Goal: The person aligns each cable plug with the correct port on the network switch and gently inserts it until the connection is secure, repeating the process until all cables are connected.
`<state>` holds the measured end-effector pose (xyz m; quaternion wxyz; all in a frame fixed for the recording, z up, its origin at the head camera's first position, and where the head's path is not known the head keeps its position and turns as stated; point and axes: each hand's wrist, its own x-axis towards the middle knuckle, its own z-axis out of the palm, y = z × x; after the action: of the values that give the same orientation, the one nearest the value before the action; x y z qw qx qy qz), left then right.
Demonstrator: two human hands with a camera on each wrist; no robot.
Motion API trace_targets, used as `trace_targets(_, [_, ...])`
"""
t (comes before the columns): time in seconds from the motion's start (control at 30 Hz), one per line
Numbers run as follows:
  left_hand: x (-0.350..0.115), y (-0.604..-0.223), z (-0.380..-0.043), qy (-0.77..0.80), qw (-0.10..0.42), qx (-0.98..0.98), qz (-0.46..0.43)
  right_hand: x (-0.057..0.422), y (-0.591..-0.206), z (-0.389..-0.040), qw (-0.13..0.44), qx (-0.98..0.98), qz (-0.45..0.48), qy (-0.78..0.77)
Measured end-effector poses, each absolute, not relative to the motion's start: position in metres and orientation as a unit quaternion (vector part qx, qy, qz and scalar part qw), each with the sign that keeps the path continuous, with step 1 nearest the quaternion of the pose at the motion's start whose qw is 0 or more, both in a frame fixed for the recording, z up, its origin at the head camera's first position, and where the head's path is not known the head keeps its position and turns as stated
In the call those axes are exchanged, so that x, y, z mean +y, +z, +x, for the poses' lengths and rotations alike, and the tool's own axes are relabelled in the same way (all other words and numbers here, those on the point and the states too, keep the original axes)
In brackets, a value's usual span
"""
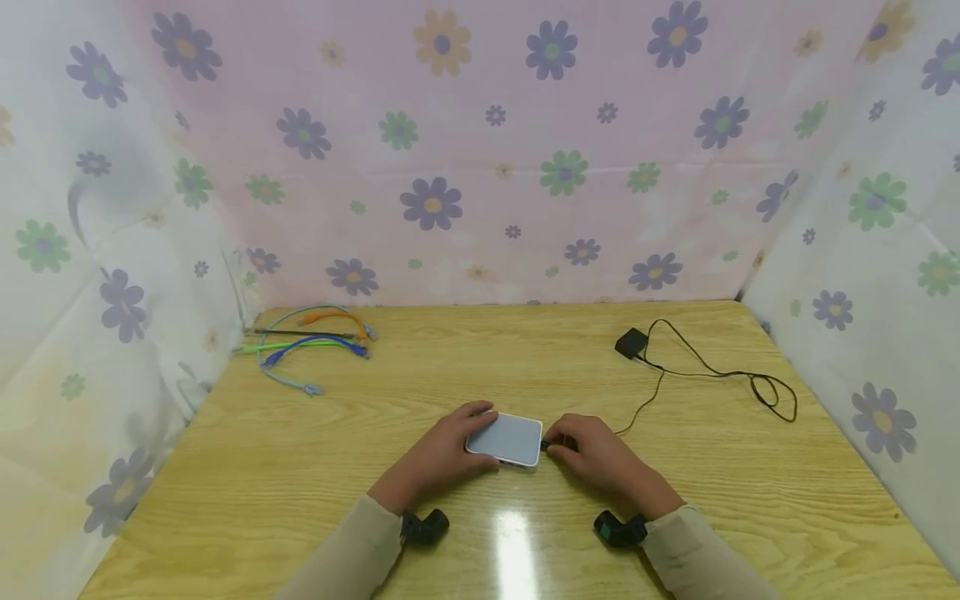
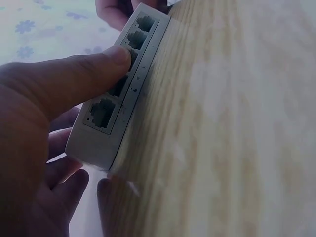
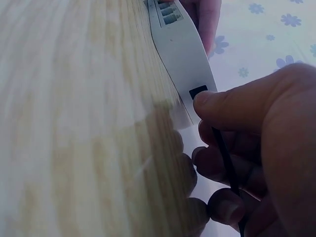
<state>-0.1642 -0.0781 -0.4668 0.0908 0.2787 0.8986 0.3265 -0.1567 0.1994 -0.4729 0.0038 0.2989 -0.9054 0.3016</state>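
Observation:
A small white network switch (image 1: 507, 438) lies flat on the wooden table, its row of Ethernet ports (image 2: 102, 113) facing the near side. My left hand (image 1: 448, 448) grips its left end, thumb across the ports and fingers along the far side. At the right end, my right hand (image 1: 594, 452) pinches the black plug (image 3: 199, 91) of a power cable between thumb and fingers. The plug sits against the switch's end face; how deep it goes is hidden by the thumb. From the hand, the thin black cable (image 3: 226, 157) trails away.
A black power adapter (image 1: 632, 342) stands at the back right, its cord (image 1: 705, 375) looping to the right. Several network cables, among them a blue one (image 1: 315, 340) and an orange one (image 1: 330, 315), lie at the back left. Flowered cloth (image 1: 465, 167) hangs around the table.

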Motion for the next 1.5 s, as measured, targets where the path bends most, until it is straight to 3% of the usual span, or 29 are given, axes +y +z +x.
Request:
trace_targets(0.27, [-0.079,-0.467,-0.171,0.342,0.089,0.898,0.261,0.195,-0.472,-0.155,0.007,-0.907,0.291,0.304])
trace_targets(0.7, [-0.078,-0.467,-0.180,0.343,0.028,0.899,0.272,0.184,-0.464,-0.148,0.022,-0.906,0.297,0.302])
trace_targets(0.83, [-0.077,-0.467,-0.182,0.338,0.030,0.901,0.271,0.180,-0.463,-0.147,0.027,-0.904,0.301,0.302])
trace_targets(1.13, [-0.076,-0.466,-0.186,0.363,0.043,0.889,0.274,0.171,-0.465,-0.151,0.102,-0.897,0.286,0.320])
trace_targets(1.37, [-0.070,-0.468,-0.189,0.357,0.051,0.894,0.265,0.164,-0.466,-0.153,0.037,-0.909,0.293,0.295])
trace_targets(1.5, [-0.067,-0.468,-0.190,0.346,0.051,0.903,0.250,0.159,-0.465,-0.152,0.031,-0.910,0.294,0.291])
